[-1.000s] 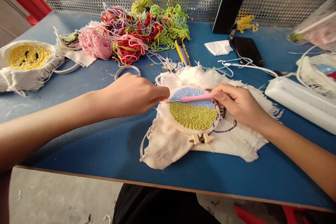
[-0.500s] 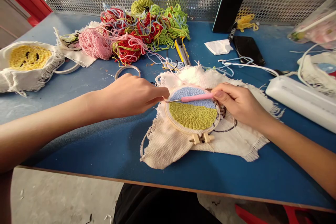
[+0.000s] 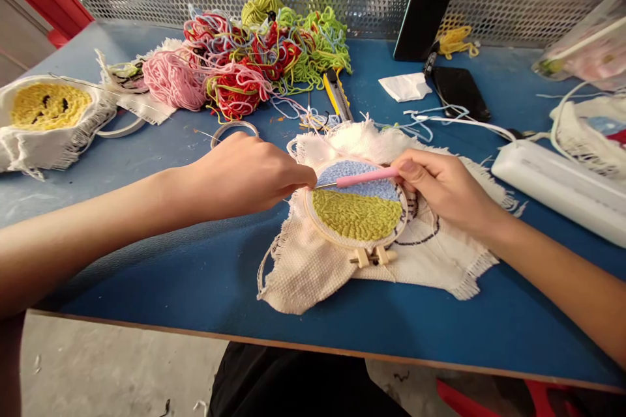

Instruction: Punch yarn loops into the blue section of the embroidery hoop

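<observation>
My right hand [image 3: 430,182] grips the end of a pink-handled punch needle [image 3: 366,176], whose thin metal shaft points left. At the shaft's tip, my left hand [image 3: 264,172] is closed in a pinch; what is between its fingers is hidden. Under the needle lies a round embroidery hoop [image 3: 320,228] stretched with white cloth [image 3: 308,273]. Inside it, light blue loops [image 3: 349,171] fill the upper part and olive green loops [image 3: 357,216] the lower. The hoop's screw clamp [image 3: 372,257] faces me.
Behind the hoop are tangled yarn [image 3: 244,58], a yellow cutter [image 3: 337,94] and a tape roll [image 3: 235,129]. A yellow smiley piece [image 3: 51,104] lies left. On the right are a black phone [image 3: 460,92], a white power strip [image 3: 562,186] and a plastic bag [image 3: 587,49].
The view has shifted slightly, moving everything a little left in the picture. Both hands and the punch needle keep nearly the same pose over the hoop.
</observation>
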Demonstrator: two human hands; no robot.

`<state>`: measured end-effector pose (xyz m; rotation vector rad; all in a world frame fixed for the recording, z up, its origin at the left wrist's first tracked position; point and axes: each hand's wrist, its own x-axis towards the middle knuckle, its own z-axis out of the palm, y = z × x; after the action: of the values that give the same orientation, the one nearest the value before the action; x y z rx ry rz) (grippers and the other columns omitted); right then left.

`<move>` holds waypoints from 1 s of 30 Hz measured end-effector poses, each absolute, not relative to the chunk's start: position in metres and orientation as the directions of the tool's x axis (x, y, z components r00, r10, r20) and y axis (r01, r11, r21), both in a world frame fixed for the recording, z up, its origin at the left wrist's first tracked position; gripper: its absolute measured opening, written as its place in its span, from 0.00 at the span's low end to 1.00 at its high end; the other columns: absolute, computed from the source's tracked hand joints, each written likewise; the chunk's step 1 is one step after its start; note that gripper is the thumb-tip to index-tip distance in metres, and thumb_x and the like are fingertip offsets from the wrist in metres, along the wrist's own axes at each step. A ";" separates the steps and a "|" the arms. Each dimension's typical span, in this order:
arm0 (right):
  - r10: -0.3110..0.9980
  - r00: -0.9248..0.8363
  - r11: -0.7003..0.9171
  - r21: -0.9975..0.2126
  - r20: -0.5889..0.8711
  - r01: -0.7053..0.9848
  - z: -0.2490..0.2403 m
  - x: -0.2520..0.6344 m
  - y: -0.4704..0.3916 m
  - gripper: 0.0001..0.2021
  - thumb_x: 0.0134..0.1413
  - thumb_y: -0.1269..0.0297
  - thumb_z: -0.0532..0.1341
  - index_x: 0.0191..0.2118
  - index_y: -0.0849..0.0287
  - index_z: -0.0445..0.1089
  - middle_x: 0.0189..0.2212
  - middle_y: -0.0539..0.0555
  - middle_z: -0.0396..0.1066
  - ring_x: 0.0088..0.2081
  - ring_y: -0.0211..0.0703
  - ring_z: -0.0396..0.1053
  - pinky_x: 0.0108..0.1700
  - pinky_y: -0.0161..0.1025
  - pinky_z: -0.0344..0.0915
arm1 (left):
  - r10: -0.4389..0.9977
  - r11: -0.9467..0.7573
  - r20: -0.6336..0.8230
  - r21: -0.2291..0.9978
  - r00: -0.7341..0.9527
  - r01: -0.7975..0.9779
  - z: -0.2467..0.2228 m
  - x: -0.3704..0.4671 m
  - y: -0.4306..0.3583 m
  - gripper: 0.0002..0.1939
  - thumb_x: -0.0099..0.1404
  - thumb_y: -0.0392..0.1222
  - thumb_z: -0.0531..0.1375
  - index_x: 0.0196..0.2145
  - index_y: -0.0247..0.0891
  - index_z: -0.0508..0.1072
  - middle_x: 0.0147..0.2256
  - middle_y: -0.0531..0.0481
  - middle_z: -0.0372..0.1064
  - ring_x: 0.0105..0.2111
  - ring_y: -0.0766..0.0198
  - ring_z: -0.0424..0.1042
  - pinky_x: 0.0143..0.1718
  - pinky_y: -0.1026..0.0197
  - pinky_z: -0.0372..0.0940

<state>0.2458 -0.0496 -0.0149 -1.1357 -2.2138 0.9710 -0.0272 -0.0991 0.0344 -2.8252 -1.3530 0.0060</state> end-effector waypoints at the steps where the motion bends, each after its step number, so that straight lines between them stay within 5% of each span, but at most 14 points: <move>1: 0.837 -0.542 0.387 -0.781 0.075 0.490 -0.014 0.246 -0.050 0.18 0.58 0.49 0.49 0.27 0.57 0.63 0.19 0.48 0.57 0.22 0.36 0.55 0.24 0.36 0.51 | 0.768 -0.640 -0.013 -0.040 0.640 0.767 0.036 -0.026 -0.098 0.14 0.62 0.38 0.51 0.41 0.47 0.74 0.27 0.51 0.73 0.22 0.68 0.66 0.21 0.64 0.50; 7: 0.879 -0.470 0.269 -0.894 0.077 0.358 -0.016 0.245 -0.046 0.16 0.57 0.52 0.52 0.26 0.57 0.63 0.22 0.49 0.55 0.23 0.34 0.53 0.24 0.36 0.50 | 0.725 -0.682 -0.048 -0.190 0.687 0.707 0.048 -0.017 -0.092 0.14 0.63 0.41 0.49 0.39 0.49 0.73 0.25 0.52 0.71 0.20 0.68 0.63 0.21 0.62 0.46; 14: 0.899 -0.436 0.176 -0.948 0.044 0.266 -0.014 0.245 -0.046 0.15 0.57 0.54 0.53 0.24 0.57 0.63 0.22 0.49 0.55 0.23 0.34 0.50 0.24 0.37 0.49 | 0.663 -0.742 -0.056 -0.184 0.747 0.645 0.055 -0.008 -0.091 0.14 0.64 0.41 0.46 0.37 0.44 0.71 0.18 0.52 0.63 0.16 0.69 0.57 0.21 0.62 0.45; 30: 0.848 -0.530 0.206 -0.909 -0.019 0.361 -0.016 0.252 -0.043 0.16 0.57 0.52 0.52 0.25 0.56 0.63 0.20 0.49 0.56 0.23 0.36 0.56 0.25 0.37 0.53 | 0.658 -0.675 -0.162 0.305 0.735 0.672 0.069 -0.023 -0.084 0.19 0.64 0.30 0.48 0.45 0.44 0.72 0.39 0.56 0.74 0.31 0.74 0.69 0.33 0.70 0.58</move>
<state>0.2522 -0.0430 -0.0158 -1.1193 -1.9912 1.2944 -0.0230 -0.0842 0.0691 -3.2449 -1.2893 0.0690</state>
